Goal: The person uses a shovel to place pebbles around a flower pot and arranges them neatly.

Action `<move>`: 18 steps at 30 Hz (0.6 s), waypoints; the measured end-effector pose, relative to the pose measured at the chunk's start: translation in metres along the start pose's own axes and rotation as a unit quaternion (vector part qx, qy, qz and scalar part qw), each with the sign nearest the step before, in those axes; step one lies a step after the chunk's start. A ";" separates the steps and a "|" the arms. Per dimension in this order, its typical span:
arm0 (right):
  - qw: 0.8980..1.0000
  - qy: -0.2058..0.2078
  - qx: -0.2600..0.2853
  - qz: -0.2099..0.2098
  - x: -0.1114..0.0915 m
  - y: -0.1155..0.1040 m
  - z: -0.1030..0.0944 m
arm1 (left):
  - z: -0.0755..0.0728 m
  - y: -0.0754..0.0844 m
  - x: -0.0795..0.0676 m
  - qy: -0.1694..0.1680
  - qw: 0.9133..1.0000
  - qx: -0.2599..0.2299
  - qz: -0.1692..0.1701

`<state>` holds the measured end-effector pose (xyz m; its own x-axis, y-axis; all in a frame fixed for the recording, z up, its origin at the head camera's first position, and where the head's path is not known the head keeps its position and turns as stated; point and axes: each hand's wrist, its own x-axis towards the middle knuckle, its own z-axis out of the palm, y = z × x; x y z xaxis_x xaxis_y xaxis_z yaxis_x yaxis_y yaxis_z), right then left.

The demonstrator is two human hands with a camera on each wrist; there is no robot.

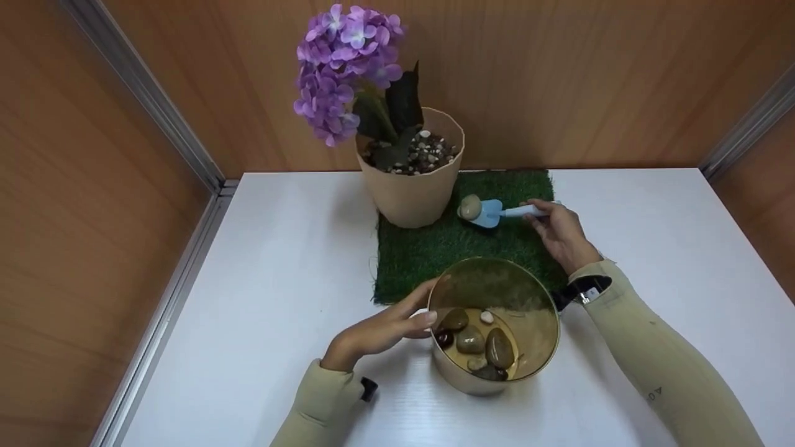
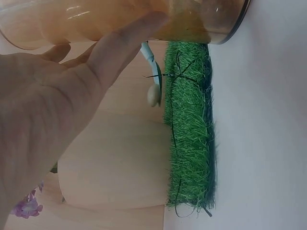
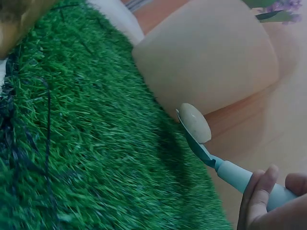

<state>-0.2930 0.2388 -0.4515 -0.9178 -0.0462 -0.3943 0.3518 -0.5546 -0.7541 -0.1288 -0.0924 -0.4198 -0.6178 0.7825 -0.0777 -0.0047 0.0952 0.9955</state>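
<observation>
My right hand [image 1: 562, 234] grips the pale handle of a small light-blue trowel [image 1: 490, 214] over the artificial grass mat [image 1: 410, 264]. On the trowel's blade lies a smooth, light greenish-tan stone [image 3: 195, 123], seen from the side in the right wrist view. My left hand [image 1: 384, 326] holds the left side of a clear, amber-tinted glass bowl [image 1: 539, 332], thumb near the rim and fingers around the far side. Inside the bowl are several brown and dark pebbles [image 1: 470, 340] and a small white one [image 1: 487, 317]. The bowl stands in front of the mat.
A beige flowerpot [image 1: 410, 198] stands on the mat's back left, close to the trowel. It holds dark soil with pale pebbles [image 1: 428, 152] and a purple hydrangea [image 1: 348, 59] leaning left. The white table [image 1: 279, 261] meets wood-look panels [image 1: 559, 81] at the back.
</observation>
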 end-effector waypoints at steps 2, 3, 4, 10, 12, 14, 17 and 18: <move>1.000 0.006 0.001 0.004 0.004 0.004 0.002 | -0.001 -0.004 0.001 0.000 1.000 0.000 0.001; 1.000 0.010 -0.002 0.004 0.005 0.005 0.003 | -0.001 -0.007 0.002 0.000 1.000 0.000 0.001; 1.000 0.012 -0.004 0.003 0.006 0.007 0.004 | -0.002 -0.011 0.003 0.001 1.000 -0.001 0.000; 0.997 0.001 -0.073 -0.024 0.006 0.012 0.005 | -0.005 -0.029 0.008 0.008 1.000 0.001 -0.001; 0.992 -0.009 -0.121 -0.039 0.005 0.013 0.006 | -0.006 -0.031 0.009 0.010 1.000 0.004 -0.001; 0.984 -0.015 -0.167 -0.063 0.003 0.013 0.008 | -0.006 -0.032 0.008 0.011 1.000 0.002 0.000; 0.971 -0.021 -0.215 -0.101 0.001 0.013 0.014 | -0.006 -0.033 0.008 0.011 1.000 -0.005 0.001; 0.967 -0.020 -0.225 -0.114 0.000 0.013 0.016 | -0.006 -0.033 0.008 0.011 1.000 -0.007 0.001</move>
<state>-0.2913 0.2186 -0.4530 -0.9841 -0.0033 -0.1775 0.1763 -0.1366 -0.9748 -0.1382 -0.0929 -0.4525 -0.6350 0.7688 -0.0754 -0.0147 0.0856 0.9962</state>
